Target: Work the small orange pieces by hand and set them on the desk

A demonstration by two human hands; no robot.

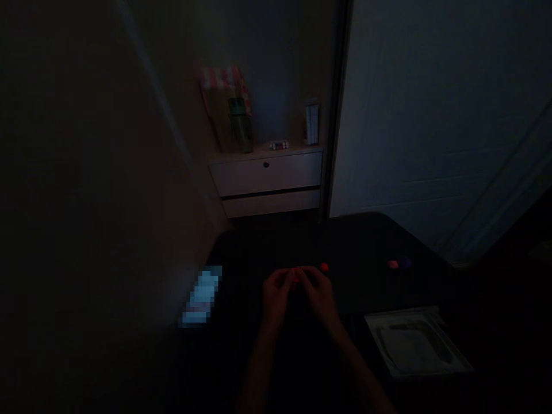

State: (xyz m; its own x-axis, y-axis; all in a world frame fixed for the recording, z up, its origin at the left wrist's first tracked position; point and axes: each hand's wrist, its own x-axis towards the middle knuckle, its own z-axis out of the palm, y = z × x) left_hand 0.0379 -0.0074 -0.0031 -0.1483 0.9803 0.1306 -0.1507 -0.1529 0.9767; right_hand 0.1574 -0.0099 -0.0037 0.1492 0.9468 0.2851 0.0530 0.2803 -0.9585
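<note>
The room is very dark. My left hand (276,294) and my right hand (318,290) meet over a dark table (353,241), fingers curled together in a pinch. A small red-orange piece (296,278) shows between the fingertips of both hands. Another small red-orange piece (324,267) lies on the table just beyond my right hand. What exactly the pieces are is too dim to tell.
A lit, blurred screen (202,296) glows at the table's left. A pale tray or packet (416,340) lies at the right front. Small pink and purple bits (399,264) sit further right. A white drawer unit (267,178) with a bottle (241,126) stands behind.
</note>
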